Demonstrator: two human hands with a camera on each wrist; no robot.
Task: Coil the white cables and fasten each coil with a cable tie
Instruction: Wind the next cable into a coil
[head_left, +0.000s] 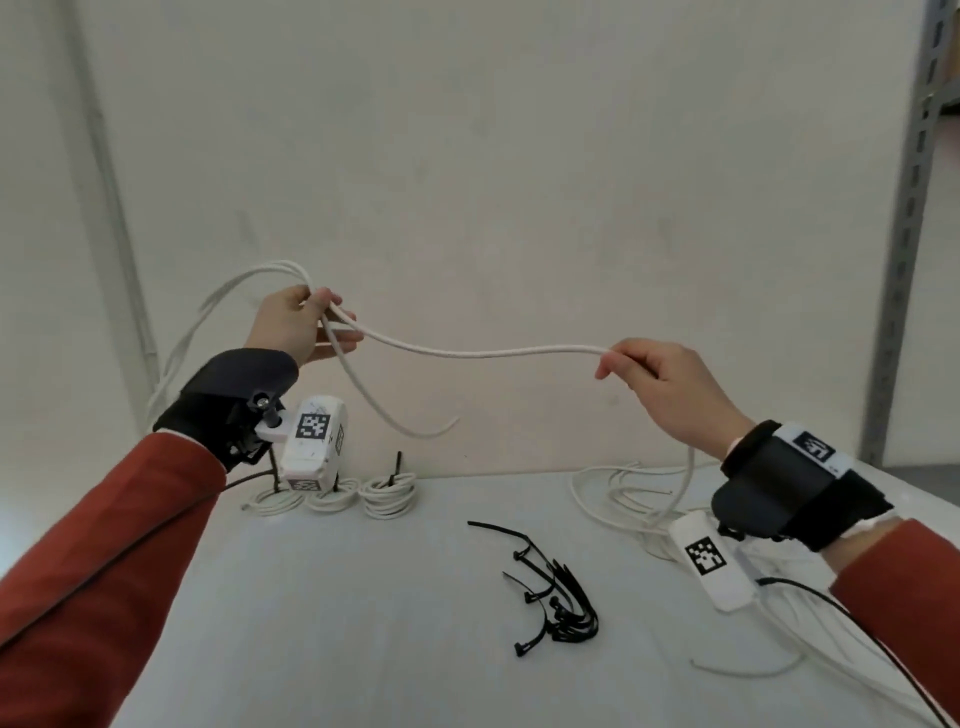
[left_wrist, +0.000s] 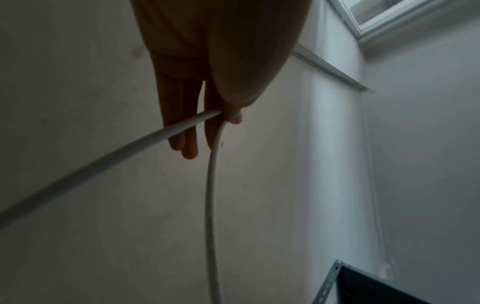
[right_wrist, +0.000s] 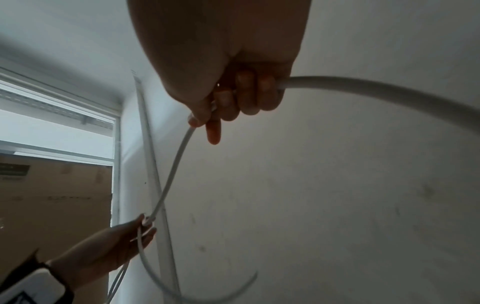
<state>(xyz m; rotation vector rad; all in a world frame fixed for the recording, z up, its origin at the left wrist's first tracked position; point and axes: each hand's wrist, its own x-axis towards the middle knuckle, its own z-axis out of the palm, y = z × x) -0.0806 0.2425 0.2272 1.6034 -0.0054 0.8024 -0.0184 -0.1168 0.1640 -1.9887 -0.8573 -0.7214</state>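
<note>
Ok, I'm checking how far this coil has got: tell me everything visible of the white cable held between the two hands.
The white cable is a thin, round, flexible cord, plastic-looking. The left hand pinches several loops that arc up and hang behind its wrist; a short free end curls below. One strand sags across to the right hand, which grips it, then drops toward loose cable on the table.

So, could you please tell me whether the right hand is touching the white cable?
Touching: the head view shows the right hand pinching the white cable at its fingertips.
</note>
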